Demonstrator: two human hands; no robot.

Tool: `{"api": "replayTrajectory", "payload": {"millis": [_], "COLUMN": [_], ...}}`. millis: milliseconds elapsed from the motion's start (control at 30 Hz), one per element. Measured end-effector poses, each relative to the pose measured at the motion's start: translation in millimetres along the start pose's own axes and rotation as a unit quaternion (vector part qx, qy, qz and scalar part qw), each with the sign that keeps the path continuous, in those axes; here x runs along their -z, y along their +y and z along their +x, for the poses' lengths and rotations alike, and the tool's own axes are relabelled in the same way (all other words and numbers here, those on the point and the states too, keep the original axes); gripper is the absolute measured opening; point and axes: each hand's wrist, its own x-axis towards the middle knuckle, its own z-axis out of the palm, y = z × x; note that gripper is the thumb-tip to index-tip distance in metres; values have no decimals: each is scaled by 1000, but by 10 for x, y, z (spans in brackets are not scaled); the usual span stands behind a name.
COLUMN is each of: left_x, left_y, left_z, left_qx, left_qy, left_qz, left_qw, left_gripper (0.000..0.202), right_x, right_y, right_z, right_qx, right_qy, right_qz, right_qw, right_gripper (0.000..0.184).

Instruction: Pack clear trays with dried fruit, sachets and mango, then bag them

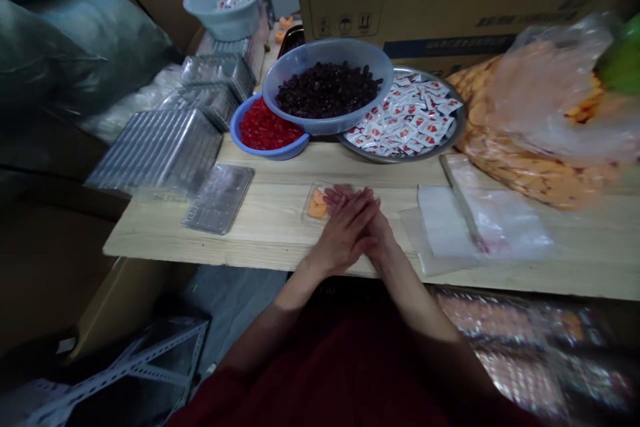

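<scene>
A small clear plastic tray (315,204) with orange pieces in it lies on the wooden table (280,227) in front of me. My left hand (344,230) lies flat over its right part, fingers stretched out. Partly under the left one, my right hand (384,238) also has its fingers extended onto the tray. Both hands press down together and hold nothing. Most of the tray is hidden beneath them.
Behind the tray stand a blue bowl of dark dried fruit (327,87), a smaller blue bowl of red pieces (265,128) and a metal pan of small sachets (415,121). Stacks of clear trays (160,150) sit left. A bag of orange pieces (540,127) and clear bags (480,220) lie right.
</scene>
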Motion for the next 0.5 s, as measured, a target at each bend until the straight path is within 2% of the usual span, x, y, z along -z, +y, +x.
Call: {"api": "replayTrajectory", "payload": {"millis": [33, 67, 133, 167, 200, 267, 300, 333, 367, 400, 467, 500], "left_x": [-47, -79, -110, -116, -121, -117, -97, -52, 26, 142, 482, 688], "left_y": [-39, -87, -153, -152, -127, -44, -16, -15, -52, -126, -362, -499], "left_z": [41, 72, 106, 110, 109, 102, 99, 93, 79, 51, -66, -158], "left_qx": [6, 34, 108, 120, 107, 51, 36, 43, 74, 116, 197, 230], "left_qy": [-14, -3, 55, 66, 54, -18, -47, -51, -25, 25, 141, 188], "left_qz": [25, 57, 118, 133, 135, 126, 125, 130, 142, 157, 192, 216], "left_qw": [1000, 998, 986, 982, 984, 991, 990, 989, 987, 980, 951, 930], "left_gripper": [57, 55, 53, 54, 56, 61, 61, 60, 57, 54, 47, 44], "right_x": [30, 69, 150, 178, 191, 177, 162, 154, 163, 197, 347, 453], "right_y": [-33, -66, -135, -173, -214, -306, -354, -398, -432, -450, -415, -356], "right_z": [-18, -40, -95, -125, -158, -229, -271, -316, -362, -406, -463, -464], "right_qx": [-20, -34, -52, -55, -57, -61, -65, -71, -72, -64, -13, 29], "right_qy": [-21, -36, -36, -26, -15, 1, -1, -9, -19, -27, -29, -18], "right_qz": [26, 42, 65, 79, 99, 158, 186, 200, 190, 149, -14, -115], "right_qw": [999, 998, 996, 995, 993, 986, 980, 977, 979, 986, 999, 993], "right_gripper": [75, 76, 71, 69, 65, 57, 54, 51, 49, 47, 44, 45]}}
